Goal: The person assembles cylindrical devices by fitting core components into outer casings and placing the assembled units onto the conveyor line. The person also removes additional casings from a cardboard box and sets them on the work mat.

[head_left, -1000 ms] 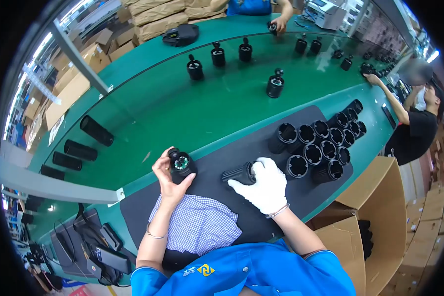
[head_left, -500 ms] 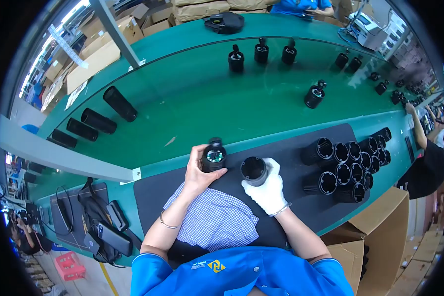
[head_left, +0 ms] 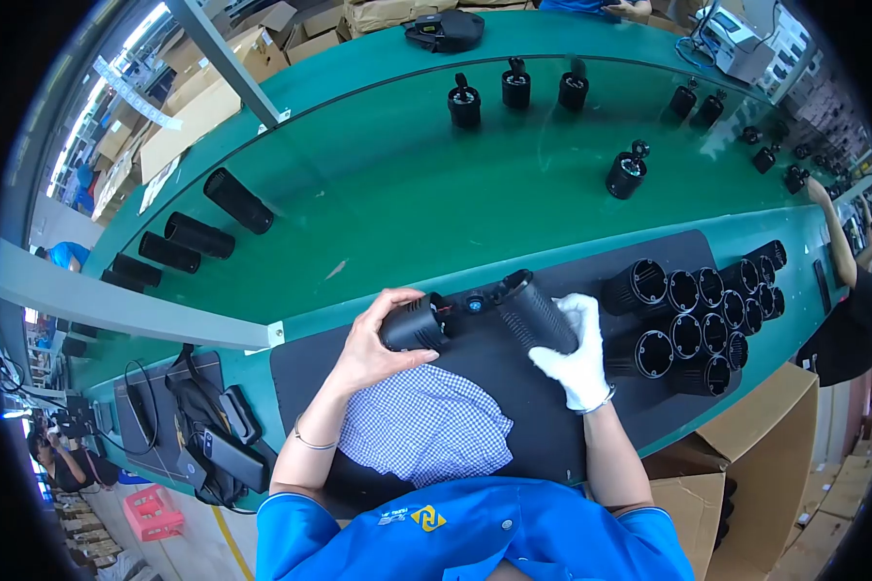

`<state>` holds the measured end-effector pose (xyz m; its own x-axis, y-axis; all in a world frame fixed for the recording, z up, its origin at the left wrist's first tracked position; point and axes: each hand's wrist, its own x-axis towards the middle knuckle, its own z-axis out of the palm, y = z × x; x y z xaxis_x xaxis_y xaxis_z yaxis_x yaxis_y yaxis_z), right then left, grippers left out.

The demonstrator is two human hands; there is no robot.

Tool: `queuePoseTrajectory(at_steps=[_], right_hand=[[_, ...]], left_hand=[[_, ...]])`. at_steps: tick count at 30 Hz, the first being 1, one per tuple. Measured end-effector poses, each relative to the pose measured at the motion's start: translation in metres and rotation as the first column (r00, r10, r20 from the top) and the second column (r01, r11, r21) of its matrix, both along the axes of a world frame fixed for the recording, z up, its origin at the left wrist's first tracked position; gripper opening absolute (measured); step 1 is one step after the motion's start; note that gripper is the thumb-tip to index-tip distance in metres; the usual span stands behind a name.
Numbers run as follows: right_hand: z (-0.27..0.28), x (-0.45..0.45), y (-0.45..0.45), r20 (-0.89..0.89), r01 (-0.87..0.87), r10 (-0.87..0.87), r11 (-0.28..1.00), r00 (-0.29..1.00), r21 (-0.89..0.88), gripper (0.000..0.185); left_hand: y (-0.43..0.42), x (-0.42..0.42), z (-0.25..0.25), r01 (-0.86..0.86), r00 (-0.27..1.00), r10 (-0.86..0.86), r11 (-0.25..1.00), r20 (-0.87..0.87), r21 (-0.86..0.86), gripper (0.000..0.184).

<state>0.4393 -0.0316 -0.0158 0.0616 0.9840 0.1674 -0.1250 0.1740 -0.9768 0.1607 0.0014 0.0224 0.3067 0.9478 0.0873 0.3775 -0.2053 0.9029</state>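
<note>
Right now, the left hand (head_left: 366, 356) has its fingers curved part-way open around a short black cylinder (head_left: 414, 325), thumb along the lower side and the other fingers over the top. The cylinder lies tilted nearly on its side, its end turned toward the right hand. The right hand (head_left: 579, 356), in a white glove, grips a longer ribbed tube (head_left: 541, 315), fingers part-closed on its side and lower end; the tube leans with its open end up and toward the left. Between the two pieces is a small round part (head_left: 475, 303) with a blue centre; whether it touches the tube is hard to tell.

Both pieces are held above a dark mat (head_left: 298, 373) on the table (head_left: 649, 238). Just below the left hand, a checked cloth (head_left: 426, 421) lies crumpled on the mat. Right of the glove stands a cluster of open black tubes (head_left: 654, 354), with an open carton (head_left: 770, 455) near the table's edge. Beyond the mat, on a green surface (head_left: 388, 208), black capped pieces (head_left: 626, 176) stand apart, and dark tubes (head_left: 239, 201) lie at the left.
</note>
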Motion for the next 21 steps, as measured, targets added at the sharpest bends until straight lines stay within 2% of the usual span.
queuePoseTrajectory(at_steps=[3, 7, 12, 18, 21], right_hand=[[0.004, 0.014, 0.002, -0.034, -0.033, 0.03, 0.995, 0.999, -0.097, 0.063], [0.013, 0.024, 0.002, -0.184, -0.064, 0.018, 0.967, 0.983, -0.248, 0.051], [0.009, 0.023, 0.006, -0.314, -0.126, 0.057, 0.97, 0.948, -0.207, 0.036], [0.012, 0.018, 0.004, -0.306, -0.157, 0.068, 0.948, 0.95, -0.276, 0.029], [0.013, 0.016, 0.003, -0.296, -0.19, 0.096, 0.932, 0.95, -0.31, 0.026]], left_hand=[[0.0, 0.0, 0.004, 0.058, 0.998, -0.059, 0.998, -0.02, -0.009, 0.071], [-0.002, 0.003, 0.007, 0.121, 0.992, -0.121, 0.993, -0.027, 0.006, 0.071], [0.0, 0.01, 0.01, 0.147, 0.982, -0.142, 0.989, -0.123, 0.027, 0.072], [-0.004, 0.021, 0.006, 0.199, 0.976, -0.191, 0.977, -0.107, 0.071, 0.071], [-0.005, 0.029, 0.009, 0.206, 0.971, -0.204, 0.979, -0.123, 0.0, 0.074]])
